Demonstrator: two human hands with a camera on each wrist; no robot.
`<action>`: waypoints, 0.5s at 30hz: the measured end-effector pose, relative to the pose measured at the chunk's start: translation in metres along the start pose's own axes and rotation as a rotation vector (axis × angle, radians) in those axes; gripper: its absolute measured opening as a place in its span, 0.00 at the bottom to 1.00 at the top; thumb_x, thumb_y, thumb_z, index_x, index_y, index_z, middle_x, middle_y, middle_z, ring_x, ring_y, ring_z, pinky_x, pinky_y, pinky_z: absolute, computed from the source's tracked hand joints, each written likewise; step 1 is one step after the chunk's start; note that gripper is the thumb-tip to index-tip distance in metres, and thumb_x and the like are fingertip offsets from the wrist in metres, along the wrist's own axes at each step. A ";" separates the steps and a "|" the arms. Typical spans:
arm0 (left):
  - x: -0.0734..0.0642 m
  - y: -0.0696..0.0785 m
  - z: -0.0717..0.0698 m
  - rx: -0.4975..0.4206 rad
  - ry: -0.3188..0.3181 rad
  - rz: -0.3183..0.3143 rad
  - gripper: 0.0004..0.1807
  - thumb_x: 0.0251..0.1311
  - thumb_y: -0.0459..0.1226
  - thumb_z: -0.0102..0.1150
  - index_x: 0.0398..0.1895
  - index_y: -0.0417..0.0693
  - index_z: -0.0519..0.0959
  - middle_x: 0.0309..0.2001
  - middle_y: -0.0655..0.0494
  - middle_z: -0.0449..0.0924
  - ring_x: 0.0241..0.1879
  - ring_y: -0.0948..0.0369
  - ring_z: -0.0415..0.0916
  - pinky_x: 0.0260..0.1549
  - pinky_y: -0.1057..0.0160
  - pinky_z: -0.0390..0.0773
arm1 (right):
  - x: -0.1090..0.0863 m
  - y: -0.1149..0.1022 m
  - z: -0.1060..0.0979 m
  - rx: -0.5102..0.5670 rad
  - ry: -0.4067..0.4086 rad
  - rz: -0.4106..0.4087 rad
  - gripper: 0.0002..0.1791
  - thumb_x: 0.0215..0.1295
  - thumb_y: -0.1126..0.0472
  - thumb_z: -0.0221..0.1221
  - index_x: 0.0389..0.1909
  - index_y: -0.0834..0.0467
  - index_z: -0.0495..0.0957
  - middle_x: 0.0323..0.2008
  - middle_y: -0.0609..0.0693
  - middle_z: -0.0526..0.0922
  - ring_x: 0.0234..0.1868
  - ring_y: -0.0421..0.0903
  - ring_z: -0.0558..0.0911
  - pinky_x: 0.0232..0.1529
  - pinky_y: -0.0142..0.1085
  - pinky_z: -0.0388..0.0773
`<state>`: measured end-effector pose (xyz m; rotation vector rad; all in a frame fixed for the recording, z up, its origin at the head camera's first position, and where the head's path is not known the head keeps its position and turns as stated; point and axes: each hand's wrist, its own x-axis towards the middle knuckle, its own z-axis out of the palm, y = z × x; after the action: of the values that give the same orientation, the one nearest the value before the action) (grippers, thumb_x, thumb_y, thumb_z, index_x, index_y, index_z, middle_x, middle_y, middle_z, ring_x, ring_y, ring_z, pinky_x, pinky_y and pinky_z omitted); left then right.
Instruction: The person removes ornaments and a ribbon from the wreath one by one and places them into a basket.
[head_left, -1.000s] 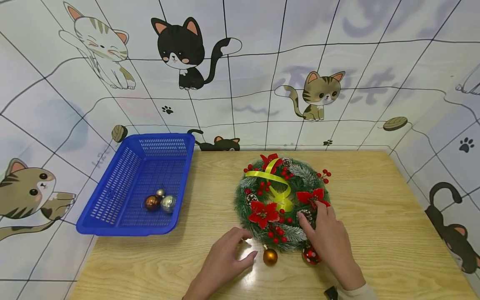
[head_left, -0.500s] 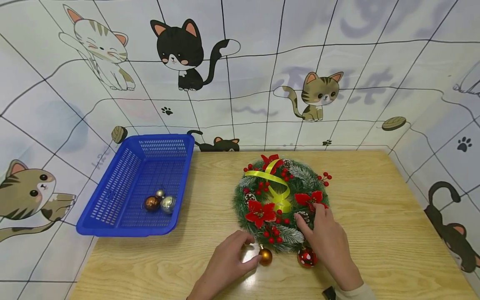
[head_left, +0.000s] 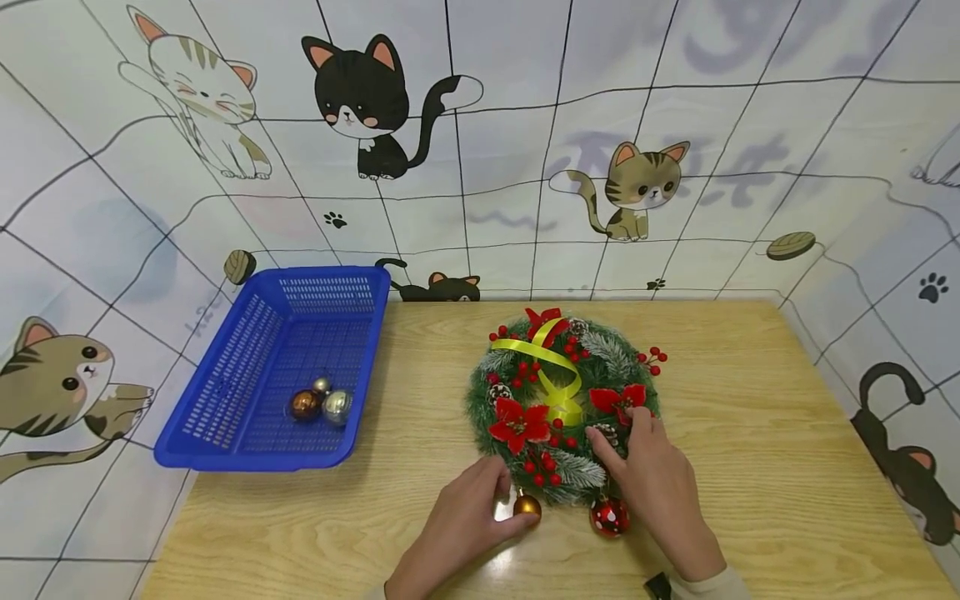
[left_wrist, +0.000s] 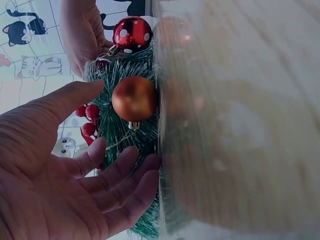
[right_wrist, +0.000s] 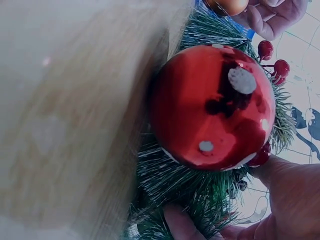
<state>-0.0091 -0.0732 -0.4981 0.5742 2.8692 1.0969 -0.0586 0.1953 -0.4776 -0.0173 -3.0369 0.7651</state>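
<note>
A green Christmas wreath [head_left: 581, 471] lies on the table, with red poinsettias, berries, pinecones and a curled yellow ribbon. My right hand [head_left: 660, 483] grips its lower right side, thumb by a pinecone and some fingers hidden by greenery. Just below that hand, a red bauble with white spots [head_left: 609, 517] rests at the wreath's front edge. An orange-gold bauble [left_wrist: 134, 98] sits to its left at the same edge. My left hand [head_left: 468, 517] is beside this gold bauble with loosely bent fingers; its thumb overlaps the bauble in the head view but stands apart in the left wrist view.
A blue plastic basket [head_left: 258, 460] stands at the left, holding a brown bauble [head_left: 305, 405], a silver bauble [head_left: 337, 407] and a small gold one [head_left: 322, 385]. A cat-print wall covering [head_left: 510, 150] rises behind the wooden table [head_left: 780, 467].
The wreath has shifted slightly left under my right hand, its two front baubles with it. My left hand has moved a little right, closer to the gold bauble.
</note>
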 end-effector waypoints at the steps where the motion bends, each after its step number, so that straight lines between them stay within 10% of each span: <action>1: 0.001 0.000 0.000 0.007 -0.008 -0.007 0.26 0.60 0.55 0.81 0.36 0.53 0.72 0.30 0.70 0.64 0.28 0.72 0.62 0.25 0.71 0.66 | 0.000 0.000 0.000 0.000 -0.001 0.001 0.44 0.78 0.33 0.60 0.65 0.72 0.69 0.51 0.74 0.81 0.17 0.50 0.69 0.18 0.43 0.66; 15: 0.007 0.006 0.004 0.045 -0.059 -0.067 0.29 0.57 0.56 0.83 0.35 0.54 0.70 0.29 0.70 0.63 0.26 0.70 0.61 0.23 0.69 0.66 | 0.003 0.010 0.000 0.014 0.081 -0.035 0.42 0.73 0.31 0.65 0.62 0.68 0.79 0.47 0.68 0.74 0.30 0.57 0.71 0.33 0.50 0.70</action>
<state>-0.0127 -0.0639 -0.4965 0.5002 2.8468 0.9912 -0.0619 0.2041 -0.4826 0.0051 -2.9478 0.7638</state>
